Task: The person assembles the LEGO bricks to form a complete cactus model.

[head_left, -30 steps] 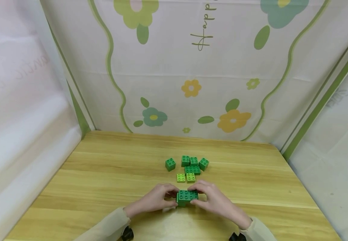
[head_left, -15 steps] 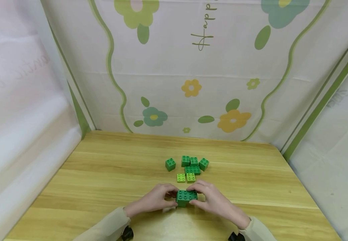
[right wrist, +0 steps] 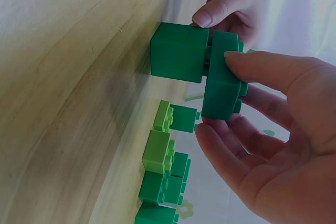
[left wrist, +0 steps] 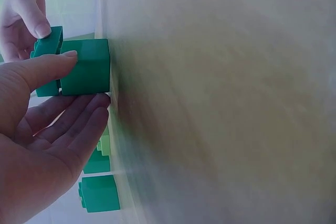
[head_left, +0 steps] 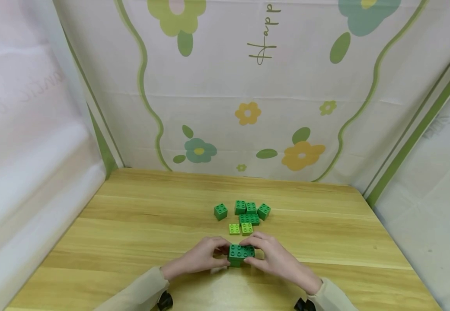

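A long dark-green toy building brick (head_left: 242,251) sits on top of a square green brick (left wrist: 86,69) that stands on the table. In the right wrist view a thin gap with studs shows between the two bricks. My left hand (head_left: 205,255) holds the square brick from the left, thumb on its near side and fingers behind. From the other side my right hand (head_left: 272,258) pinches the long brick (right wrist: 223,77) between thumb and fingers.
Beyond the hands lie two light-green bricks (head_left: 234,229), another long green brick (head_left: 249,220) and several square green bricks (head_left: 220,211). They rest on a wooden table (head_left: 139,224) with printed cloth (head_left: 225,86) around it.
The long brick has shifted slightly left, and its left end now lines up more closely with the square brick below. My right hand moved with it; my left hand stayed nearly still.
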{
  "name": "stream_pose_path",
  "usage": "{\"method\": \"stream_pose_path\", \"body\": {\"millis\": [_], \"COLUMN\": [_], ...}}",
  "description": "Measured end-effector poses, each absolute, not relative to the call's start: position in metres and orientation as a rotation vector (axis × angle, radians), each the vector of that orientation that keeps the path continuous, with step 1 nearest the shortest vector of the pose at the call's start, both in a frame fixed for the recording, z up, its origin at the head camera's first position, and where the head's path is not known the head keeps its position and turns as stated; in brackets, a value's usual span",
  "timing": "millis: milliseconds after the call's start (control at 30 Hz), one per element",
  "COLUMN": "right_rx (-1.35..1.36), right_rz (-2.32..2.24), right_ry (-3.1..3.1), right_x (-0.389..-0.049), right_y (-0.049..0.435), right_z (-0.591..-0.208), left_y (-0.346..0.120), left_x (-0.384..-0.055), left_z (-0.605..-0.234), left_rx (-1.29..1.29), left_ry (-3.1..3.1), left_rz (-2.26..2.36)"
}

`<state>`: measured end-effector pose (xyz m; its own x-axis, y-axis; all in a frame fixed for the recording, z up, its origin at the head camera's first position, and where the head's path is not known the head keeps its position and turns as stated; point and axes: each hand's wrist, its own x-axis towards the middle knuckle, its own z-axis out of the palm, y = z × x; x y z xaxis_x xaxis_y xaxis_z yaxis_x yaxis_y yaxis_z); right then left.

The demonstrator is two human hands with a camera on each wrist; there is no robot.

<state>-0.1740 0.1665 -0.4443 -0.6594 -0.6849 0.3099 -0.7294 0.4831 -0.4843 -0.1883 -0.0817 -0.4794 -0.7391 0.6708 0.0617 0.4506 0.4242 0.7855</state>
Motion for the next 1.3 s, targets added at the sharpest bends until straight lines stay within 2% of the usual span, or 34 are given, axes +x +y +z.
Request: {"method": "stream_pose_path", "body": {"millis": [1300], "right_rx": [1.240], "right_rz": [0.826], "right_ry": [-2.749], "right_x": [-0.175], "right_y": [0.160], "right_z": [-0.431], "left_y": [-0.079], "left_x": [-0.188], "left_z": [-0.471], "left_rx": [0.950], "left_ry": [2.454], "left_rz": [1.213]}}
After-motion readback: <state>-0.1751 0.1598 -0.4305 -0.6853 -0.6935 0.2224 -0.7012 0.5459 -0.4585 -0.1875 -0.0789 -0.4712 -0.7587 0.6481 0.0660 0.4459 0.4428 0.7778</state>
